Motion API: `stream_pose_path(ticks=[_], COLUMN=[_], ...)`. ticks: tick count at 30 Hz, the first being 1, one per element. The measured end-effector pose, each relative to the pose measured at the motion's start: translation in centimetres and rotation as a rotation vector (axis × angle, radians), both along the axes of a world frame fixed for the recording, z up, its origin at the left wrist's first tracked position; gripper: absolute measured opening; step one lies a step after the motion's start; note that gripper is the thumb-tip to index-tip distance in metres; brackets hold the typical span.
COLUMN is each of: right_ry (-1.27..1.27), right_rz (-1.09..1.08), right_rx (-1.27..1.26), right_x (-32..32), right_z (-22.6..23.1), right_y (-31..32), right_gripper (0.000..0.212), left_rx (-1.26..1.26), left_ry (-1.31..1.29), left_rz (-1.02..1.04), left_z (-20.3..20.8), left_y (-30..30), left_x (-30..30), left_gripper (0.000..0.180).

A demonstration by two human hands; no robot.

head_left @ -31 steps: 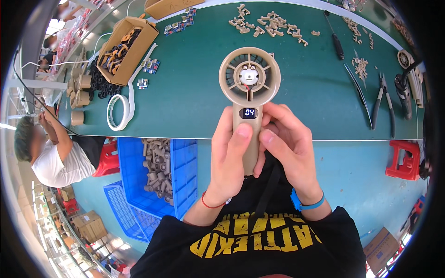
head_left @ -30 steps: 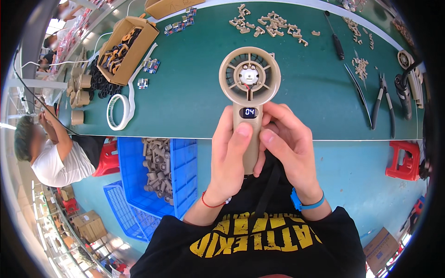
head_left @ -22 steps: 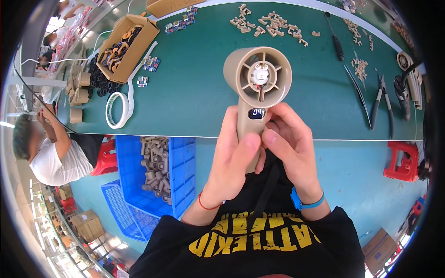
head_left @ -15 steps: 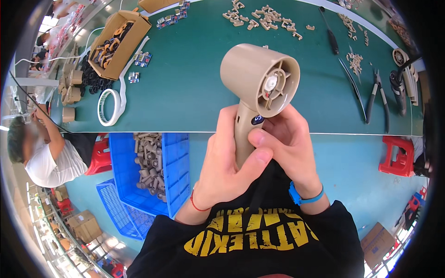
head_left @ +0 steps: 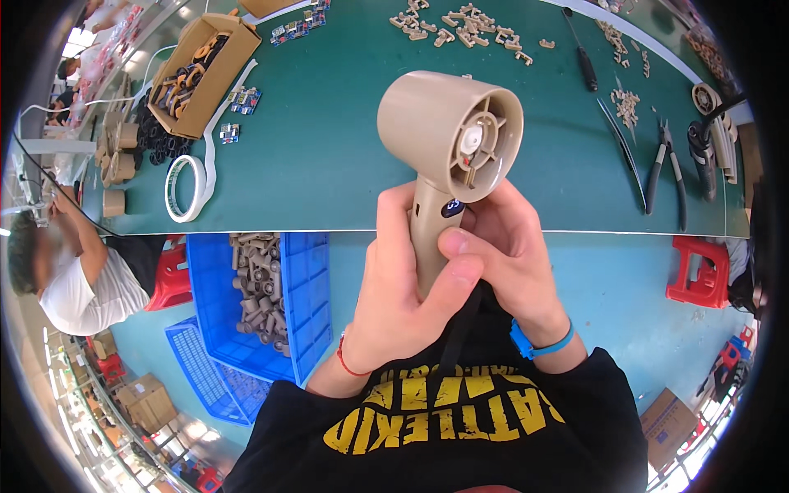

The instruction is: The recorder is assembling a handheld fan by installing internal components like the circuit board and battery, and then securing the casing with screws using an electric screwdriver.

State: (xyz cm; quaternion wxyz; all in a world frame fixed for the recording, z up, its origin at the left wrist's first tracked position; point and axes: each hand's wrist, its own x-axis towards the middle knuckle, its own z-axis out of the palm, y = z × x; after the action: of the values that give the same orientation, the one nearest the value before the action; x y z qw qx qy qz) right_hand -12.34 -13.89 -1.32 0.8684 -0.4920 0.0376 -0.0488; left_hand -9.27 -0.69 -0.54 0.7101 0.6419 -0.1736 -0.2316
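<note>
A beige handheld fan [head_left: 419,131] stands tilted in front of me, its round head up and its open end facing right and toward me. Inside the head show spokes and a white hub; a small dark display on the neck is lit. My left hand [head_left: 403,271] is closed round the left side of the handle, thumb across the front. My right hand [head_left: 501,246] grips the handle from the right, its thumb just below the display. The handle's lower end is hidden behind my hands.
Across the green table [head_left: 312,164] lie small beige parts [head_left: 472,29], pliers [head_left: 667,172], tweezers [head_left: 622,152], a screwdriver [head_left: 585,66], a tape roll [head_left: 185,189] and a cardboard box [head_left: 201,74]. Blue crates [head_left: 306,304] stand below left; a person [head_left: 90,279] sits beyond them.
Both hands still hold the fan in nearly the same grip. The whole view has shifted slightly, so the table and crates appear a little further left and up.
</note>
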Motion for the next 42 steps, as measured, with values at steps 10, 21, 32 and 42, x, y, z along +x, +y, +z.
stream_pose_path(ticks=[10, 21, 32, 42], right_ry=[0.022, 0.016, 0.026, 0.023], right_rz=[-0.037, -0.016, 0.021, 0.004], right_rx=[-0.006, 0.014, 0.068, 0.086], right_x=[0.12, 0.10, 0.18, 0.19], right_z=[-0.03, -0.21, 0.07, 0.03], right_y=[0.26, -0.15, -0.21, -0.08], right_gripper=[0.046, 0.040, 0.031, 0.030], left_rx=[-0.056, -0.073, -0.209, -0.179], left_ry=[-0.040, 0.014, 0.100, 0.114], left_rz=[0.008, -0.005, 0.024, -0.018], left_z=[-0.62, -0.71, -0.37, -0.14], left_y=[-0.34, -0.27, -0.61, -0.41], left_x=[-0.28, -0.04, 0.16, 0.25], left_gripper=[0.055, 0.051, 0.040, 0.038])
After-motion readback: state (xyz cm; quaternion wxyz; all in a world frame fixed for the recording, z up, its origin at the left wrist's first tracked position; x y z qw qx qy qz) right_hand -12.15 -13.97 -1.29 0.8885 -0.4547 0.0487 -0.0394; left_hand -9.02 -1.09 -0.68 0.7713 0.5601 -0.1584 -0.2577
